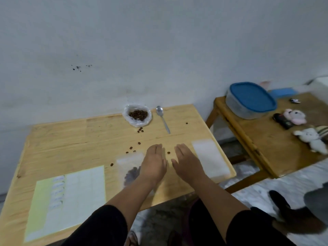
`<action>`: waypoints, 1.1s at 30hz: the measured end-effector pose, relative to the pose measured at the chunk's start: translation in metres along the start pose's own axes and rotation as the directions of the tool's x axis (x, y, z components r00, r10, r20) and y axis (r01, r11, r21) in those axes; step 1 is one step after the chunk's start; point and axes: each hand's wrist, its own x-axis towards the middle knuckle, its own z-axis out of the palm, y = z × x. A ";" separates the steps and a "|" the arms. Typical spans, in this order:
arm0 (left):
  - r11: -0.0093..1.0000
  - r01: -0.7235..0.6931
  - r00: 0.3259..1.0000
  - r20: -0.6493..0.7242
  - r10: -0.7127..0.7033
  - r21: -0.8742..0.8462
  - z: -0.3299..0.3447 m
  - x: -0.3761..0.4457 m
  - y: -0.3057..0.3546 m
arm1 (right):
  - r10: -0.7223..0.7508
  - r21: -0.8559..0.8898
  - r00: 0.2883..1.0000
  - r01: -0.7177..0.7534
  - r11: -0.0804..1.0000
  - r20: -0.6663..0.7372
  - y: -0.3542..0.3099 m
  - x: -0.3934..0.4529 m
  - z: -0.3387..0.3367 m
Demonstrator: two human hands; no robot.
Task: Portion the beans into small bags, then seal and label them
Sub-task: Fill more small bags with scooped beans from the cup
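I am holding both hands flat and unclenched near the table's near edge, the left hand (154, 163) resting on the small bag (130, 167) of beans, the right hand (187, 163) beside it; being thin, limp and slippery, the bag is best pinched at its open top.

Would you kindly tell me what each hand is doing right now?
Left hand: open, flat on the small bag of beans.
Right hand: open, holding nothing.

Both forearms reach forward side by side, left hand (154, 162) and right hand (186, 163) flat, palms down, fingers straight, slightly apart.
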 end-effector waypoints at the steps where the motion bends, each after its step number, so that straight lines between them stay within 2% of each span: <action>1: 1.000 -0.015 1.000 0.010 0.015 -0.008 0.006 0.002 0.011 | 0.040 0.010 0.999 -0.040 0.999 0.017 0.014 -0.005 -0.003; 6: 0.997 -0.061 0.993 0.098 0.066 -0.047 0.047 0.010 0.057 | 0.237 0.025 0.971 -0.237 0.971 0.023 0.083 -0.034 -0.005; 9: 0.997 -0.019 0.982 0.187 0.031 -0.068 0.077 0.011 0.076 | 0.349 0.036 0.935 -0.351 0.936 0.060 0.120 -0.051 0.003; 13: 0.998 0.017 0.971 0.238 0.000 -0.068 0.110 0.021 0.098 | 0.469 0.148 0.875 -0.483 0.863 0.119 0.158 -0.057 0.017; 17: 0.983 0.139 0.970 0.216 -0.111 -0.118 0.134 0.033 0.111 | 0.474 0.226 0.870 -0.493 0.840 0.134 0.178 -0.051 0.026; 19: 0.986 0.126 0.973 0.209 -0.101 -0.111 0.142 0.037 0.112 | 0.460 0.232 0.872 -0.488 0.842 0.165 0.181 -0.051 0.029; 24: 0.965 0.138 0.986 0.127 -0.112 -0.223 0.146 0.038 0.119 | 0.451 0.220 0.874 -0.483 0.848 0.179 0.184 -0.053 0.038; 28: 0.928 0.205 0.978 0.026 -0.207 -0.312 0.147 0.039 0.123 | 0.446 0.235 0.881 -0.473 0.849 0.161 0.185 -0.054 0.039; 33: 0.869 0.236 0.961 -0.029 -0.276 -0.435 0.143 0.042 0.124 | 0.449 0.270 0.881 -0.474 0.838 0.151 0.184 -0.058 0.039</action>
